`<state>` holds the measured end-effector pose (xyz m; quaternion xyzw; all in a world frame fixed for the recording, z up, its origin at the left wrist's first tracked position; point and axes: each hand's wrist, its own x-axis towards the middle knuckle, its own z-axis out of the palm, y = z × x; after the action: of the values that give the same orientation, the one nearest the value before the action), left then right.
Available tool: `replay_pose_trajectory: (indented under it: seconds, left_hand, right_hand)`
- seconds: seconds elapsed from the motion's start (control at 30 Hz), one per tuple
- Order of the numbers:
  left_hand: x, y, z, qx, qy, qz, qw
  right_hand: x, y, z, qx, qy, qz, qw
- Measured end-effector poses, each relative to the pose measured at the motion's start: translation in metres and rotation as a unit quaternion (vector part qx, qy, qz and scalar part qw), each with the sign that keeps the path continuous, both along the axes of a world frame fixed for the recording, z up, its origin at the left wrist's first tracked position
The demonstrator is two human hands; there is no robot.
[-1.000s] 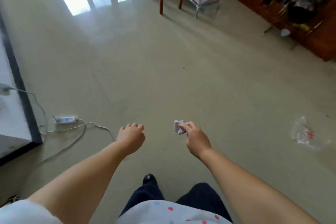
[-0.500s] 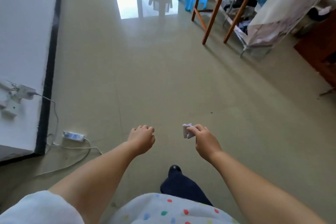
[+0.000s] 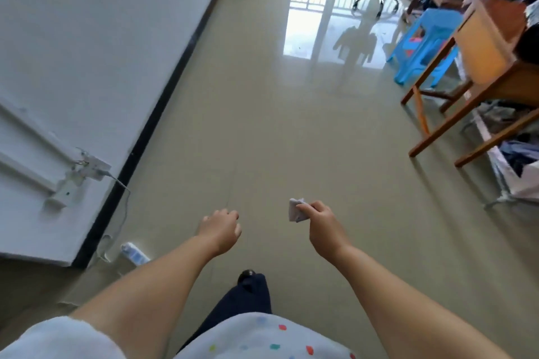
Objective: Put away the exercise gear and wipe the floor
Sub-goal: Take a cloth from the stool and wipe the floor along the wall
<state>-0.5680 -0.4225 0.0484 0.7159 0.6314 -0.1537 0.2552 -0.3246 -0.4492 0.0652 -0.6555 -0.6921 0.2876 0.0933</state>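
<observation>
- Glossy tan floor (image 3: 262, 131) ran fwd to a bright balcony door; white wall (image 3: 87, 38) w/ black skirting on L, power strip (image 3: 134, 253) + cord at its base, likely parked there for the wall plug.
- Left hand (image 3: 219, 231): fingers loosely curled, nothing held, free in air.
- Right hand (image 3: 322, 226): pinched small folded white cloth (image 3: 295, 210) at fingertips, probably kept ready for wiping; cloth between the hands, well above floor.
- R side: blue stool (image 3: 423, 44), wooden table legs (image 3: 431, 131). No exercise gear seen.
</observation>
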Motion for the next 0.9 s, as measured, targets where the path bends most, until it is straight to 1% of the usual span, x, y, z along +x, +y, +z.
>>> replay_pose_trajectory:
  seconds: [0.17, 0.27, 0.33, 0.4, 0.47, 0.57, 0.6, 0.67, 0.73, 0.8, 0.9]
  left_hand:
    - [0.021, 0.131, 0.015, 0.023, -0.01, -0.003, 1.0]
    - [0.036, 0.194, 0.011, 0.027, -0.009, -0.009, 1.0]
    - [0.04, 0.238, 0.005, 0.03, -0.007, 0.008, 0.999]
    - [0.039, 0.279, -0.002, 0.028, -0.012, 0.054, 0.998]
    - [0.033, 0.316, -0.007, 0.025, -0.001, 0.118, 0.993]
    - [0.028, 0.365, -0.01, 0.009, 0.003, 0.225, 0.974]
    - [0.028, 0.379, -0.008, 0.013, -0.008, 0.246, 0.969]
    - [0.029, 0.398, 0.001, 0.004, -0.03, 0.271, 0.962]
    - [0.021, 0.418, -0.002, 0.021, -0.037, 0.302, 0.952]
    - [0.002, 0.438, -0.007, 0.014, -0.036, 0.354, 0.935]
    - [-0.034, 0.458, -0.023, -0.008, -0.023, 0.403, 0.915]
  right_hand:
    - [0.027, 0.118, 0.006, -0.031, -0.008, -0.024, 0.999]
    - [0.041, 0.186, -0.004, -0.059, -0.013, -0.018, 0.998]
    - [0.05, 0.243, -0.01, -0.074, -0.007, -0.003, 0.997]
    - [0.055, 0.302, -0.013, -0.078, -0.03, 0.029, 0.996]
    - [0.057, 0.36, -0.012, -0.077, -0.026, 0.066, 0.995]
    - [0.062, 0.454, -0.004, -0.056, -0.073, 0.181, 0.979]
    - [0.062, 0.488, -0.001, -0.044, -0.091, 0.201, 0.974]
    - [0.055, 0.542, 0.002, -0.036, -0.116, 0.204, 0.971]
    - [0.036, 0.591, -0.003, -0.048, -0.121, 0.208, 0.969]
    - [0.004, 0.632, -0.01, -0.065, -0.138, 0.253, 0.955]
    - [-0.055, 0.671, -0.028, -0.083, -0.125, 0.339, 0.929]
